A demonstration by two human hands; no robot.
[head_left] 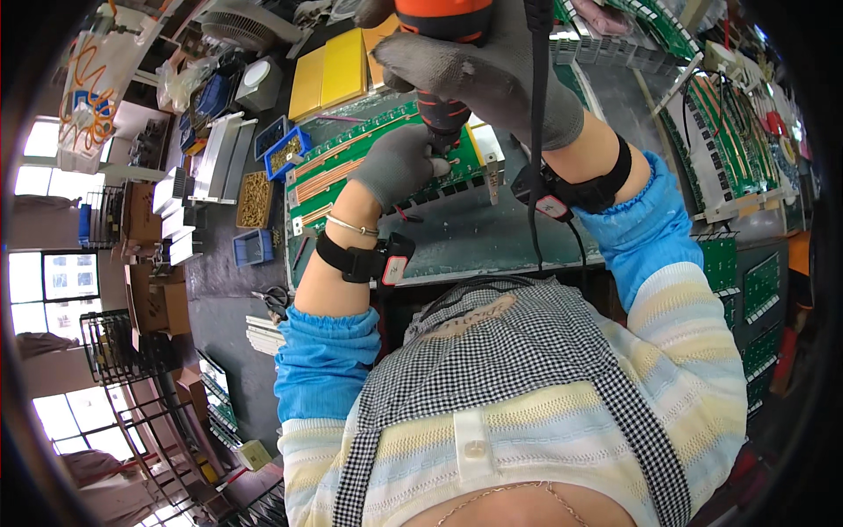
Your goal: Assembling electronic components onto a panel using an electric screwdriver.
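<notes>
My gloved right hand (479, 66) is wrapped round an orange and black power screwdriver (442, 110), held upright with its nose pointing down. Under it lies a long green circuit board (351, 186) with copper-coloured strips along it and a row of black parts on its near edge. Right beside the tool's tip, near the board's right end, my gloved left hand (399, 165) rests with thumb and fingers drawn together. Whatever is between those fingertips is too small to make out. The tip's contact point is partly hidden by the glove.
Yellow blocks (342, 70) stand behind the board. To the left are a blue bin (301, 140) and a tan bin (255, 200) of small brass-coloured parts, and another blue bin (253, 248). A black cable (537, 132) hangs by my right wrist. More circuit boards (733, 145) sit at right.
</notes>
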